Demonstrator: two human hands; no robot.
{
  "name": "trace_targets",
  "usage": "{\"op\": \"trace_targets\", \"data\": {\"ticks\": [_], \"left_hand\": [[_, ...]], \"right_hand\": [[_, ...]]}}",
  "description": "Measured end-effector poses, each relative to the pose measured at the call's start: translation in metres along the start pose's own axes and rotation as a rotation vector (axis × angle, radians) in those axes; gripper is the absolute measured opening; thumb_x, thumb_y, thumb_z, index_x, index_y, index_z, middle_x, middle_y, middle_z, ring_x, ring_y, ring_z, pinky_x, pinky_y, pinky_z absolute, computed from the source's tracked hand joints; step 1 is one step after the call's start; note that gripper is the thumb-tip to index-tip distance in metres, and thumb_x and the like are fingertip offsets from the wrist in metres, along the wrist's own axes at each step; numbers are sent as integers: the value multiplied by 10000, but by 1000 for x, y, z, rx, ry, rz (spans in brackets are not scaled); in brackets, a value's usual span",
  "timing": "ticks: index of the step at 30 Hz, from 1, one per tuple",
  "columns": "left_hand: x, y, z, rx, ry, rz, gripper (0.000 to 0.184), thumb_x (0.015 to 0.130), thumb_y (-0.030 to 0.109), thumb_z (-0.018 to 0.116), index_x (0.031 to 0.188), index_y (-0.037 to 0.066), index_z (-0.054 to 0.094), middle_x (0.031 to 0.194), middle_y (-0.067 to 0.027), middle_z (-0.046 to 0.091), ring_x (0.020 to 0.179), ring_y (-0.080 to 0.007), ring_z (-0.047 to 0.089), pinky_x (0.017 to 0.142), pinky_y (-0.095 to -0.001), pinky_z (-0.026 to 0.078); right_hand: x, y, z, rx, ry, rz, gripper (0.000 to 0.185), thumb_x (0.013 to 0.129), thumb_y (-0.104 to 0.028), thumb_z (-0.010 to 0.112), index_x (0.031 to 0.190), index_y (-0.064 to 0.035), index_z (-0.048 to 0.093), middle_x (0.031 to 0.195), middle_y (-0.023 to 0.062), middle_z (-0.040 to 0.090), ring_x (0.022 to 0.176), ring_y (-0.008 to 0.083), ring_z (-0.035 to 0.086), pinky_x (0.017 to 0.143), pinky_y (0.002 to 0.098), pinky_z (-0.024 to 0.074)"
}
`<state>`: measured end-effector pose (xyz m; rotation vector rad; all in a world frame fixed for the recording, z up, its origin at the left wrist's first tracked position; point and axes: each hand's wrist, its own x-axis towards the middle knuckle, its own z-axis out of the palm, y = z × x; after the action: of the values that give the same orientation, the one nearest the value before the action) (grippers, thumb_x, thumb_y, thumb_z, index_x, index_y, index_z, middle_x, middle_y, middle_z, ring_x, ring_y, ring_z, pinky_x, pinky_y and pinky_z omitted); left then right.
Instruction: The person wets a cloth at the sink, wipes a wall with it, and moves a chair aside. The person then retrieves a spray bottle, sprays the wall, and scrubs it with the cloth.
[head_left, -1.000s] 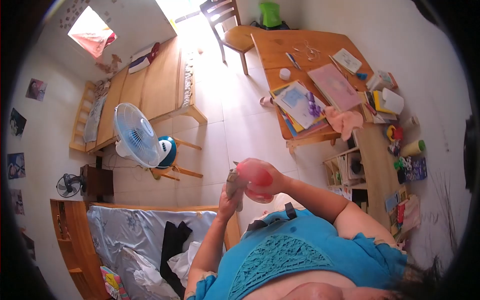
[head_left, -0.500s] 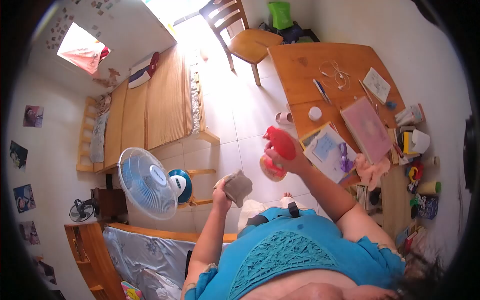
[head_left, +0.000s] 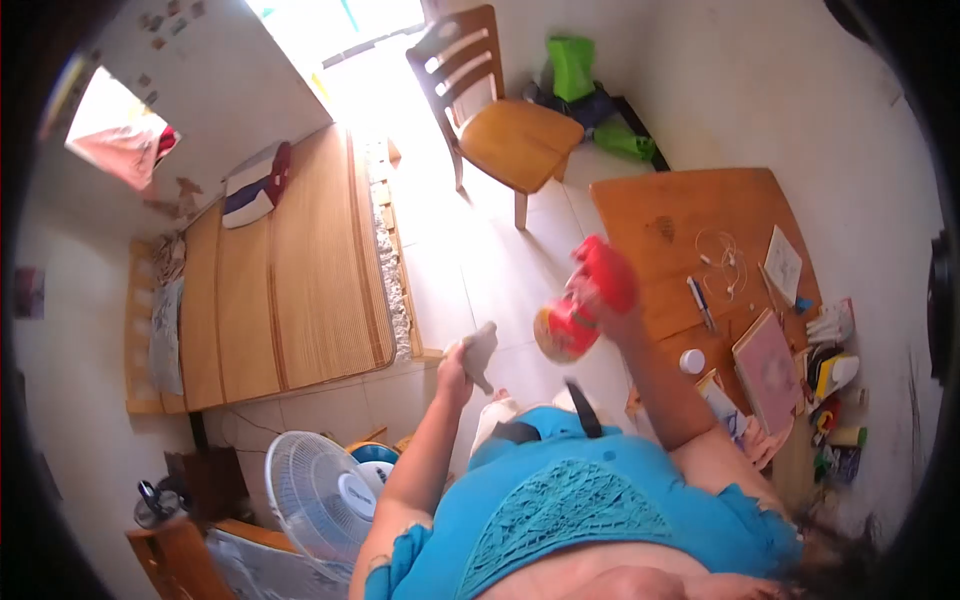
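Observation:
A crumpled grey cloth [head_left: 481, 357] is gripped in my left hand [head_left: 456, 371], which is held out in front of my body, above the tiled floor. On the other side, my right hand [head_left: 601, 306] is wrapped round a red spray bottle [head_left: 566, 333]. The bottle is tilted and slightly blurred, and a pale label shows near its lower end. My fingers hide its middle part. Both hands are apart from each other, with the bottle near the left edge of the wooden table.
To the right stands the wooden table [head_left: 640, 215] with earphones, pens, a white jar [head_left: 691, 361] and a pink book [head_left: 768, 372]. A wooden chair [head_left: 520, 140] is ahead. A mat-covered bed [head_left: 310, 270] lies left, with a white fan [head_left: 320, 495] nearer me.
My view has shifted, bringing more of the chair and bed into sight. The bottle is now further right and closer to the table edge. Both hands keep their hold.

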<state>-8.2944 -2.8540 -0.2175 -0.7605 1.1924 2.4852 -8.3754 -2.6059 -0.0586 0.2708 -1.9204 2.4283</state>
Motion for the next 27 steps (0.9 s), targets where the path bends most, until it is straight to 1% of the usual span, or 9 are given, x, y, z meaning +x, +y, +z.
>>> {"op": "trace_targets", "data": {"ticks": [3,6,13,16,17,20,22,26,27], "left_hand": [[68,28,9,14,3,-67,389,932,221,292,1223,-26,369,1222,-200,453,1121,-320,472,965,-437,383],[124,55,37,50,-55,-100,390,929,228,318,1222,-23,372,1218,-195,458,1108,-313,483,952,-436,393],[261,135,127,315,-232,-98,379,904,215,382,1178,-37,451,1183,-185,505,1086,-300,510,922,-403,422],[297,164,199,423,-298,-124,390,893,218,412,1181,-42,450,1178,-183,506,1091,-289,507,911,-380,428],[316,166,206,426,-311,-147,395,895,231,417,1188,-32,449,1170,-171,512,1078,-279,513,898,-362,436],[364,167,237,389,-361,-187,428,892,253,440,1217,-27,429,1182,-159,501,1083,-265,512,920,-351,427],[394,168,264,466,-374,-235,424,892,224,433,1239,-16,398,1217,-161,470,1133,-287,466,965,-398,385],[486,159,299,542,-529,-325,397,887,221,455,1212,-5,420,1173,-154,492,1088,-275,500,914,-383,431],[499,159,317,547,-458,-370,374,886,221,458,1187,0,435,1143,-147,507,1046,-272,529,865,-376,465]], "right_hand": [[50,-52,-3,-136,-45,-355,327,754,-88,590,1061,-42,487,1076,78,485,787,103,535,676,243,465],[97,-15,-18,-12,-1,-135,418,707,-49,643,1097,-33,492,1073,88,517,889,144,529,783,292,455],[229,37,-101,59,505,-298,387,764,-43,603,1131,-14,485,1063,93,543,954,171,531,878,318,423],[283,20,-155,-153,665,-487,389,785,-51,599,1149,3,475,1066,97,552,991,180,530,895,324,413],[296,16,-175,-229,733,-436,414,782,-52,607,1165,12,466,1068,103,559,1015,191,527,895,329,412],[341,9,-237,-365,893,-565,411,777,-56,613,1157,12,472,1066,108,558,1013,195,528,891,330,415],[365,-11,-267,-497,997,-568,379,769,-76,624,1120,-4,500,1017,89,576,950,177,547,840,314,435],[405,-21,-317,-661,1153,-471,302,756,-87,632,1031,-22,525,915,65,582,824,156,551,761,292,447],[417,-28,-329,-686,1173,-440,272,752,-87,634,997,-26,532,885,60,579,789,152,548,740,287,447]]}}
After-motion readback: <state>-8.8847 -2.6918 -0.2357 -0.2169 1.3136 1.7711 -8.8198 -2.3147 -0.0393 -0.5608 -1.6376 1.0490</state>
